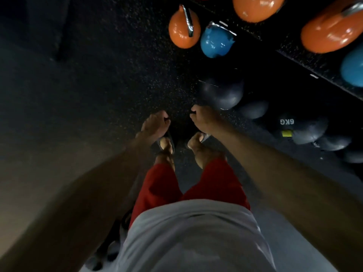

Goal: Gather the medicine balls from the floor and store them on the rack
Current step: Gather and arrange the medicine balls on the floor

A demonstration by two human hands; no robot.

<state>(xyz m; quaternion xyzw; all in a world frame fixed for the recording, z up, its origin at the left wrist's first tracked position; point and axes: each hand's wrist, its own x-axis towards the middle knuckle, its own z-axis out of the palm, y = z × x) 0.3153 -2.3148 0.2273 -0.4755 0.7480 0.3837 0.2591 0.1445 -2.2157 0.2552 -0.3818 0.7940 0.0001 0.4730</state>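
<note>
I look straight down at my legs and the dark speckled floor. My left hand (156, 123) and my right hand (202, 118) reach down side by side, fingers curled on the two sides of a black medicine ball (179, 128) that barely stands out in the dim light and hides my toes. To the right, several dark grey medicine balls lie in a row: one (222, 93) just beyond my right hand, a smaller one (253, 109), and one marked 6KG (302, 130). The black rack shelf (314, 69) runs diagonally above them.
An orange kettlebell (184, 29) and a blue kettlebell (217, 42) stand on the floor ahead. More orange kettlebells (332, 30) and a blue one (353, 67) sit on the rack shelf. My sandalled feet (166, 145) are below my hands. Bare floor stretches to the left.
</note>
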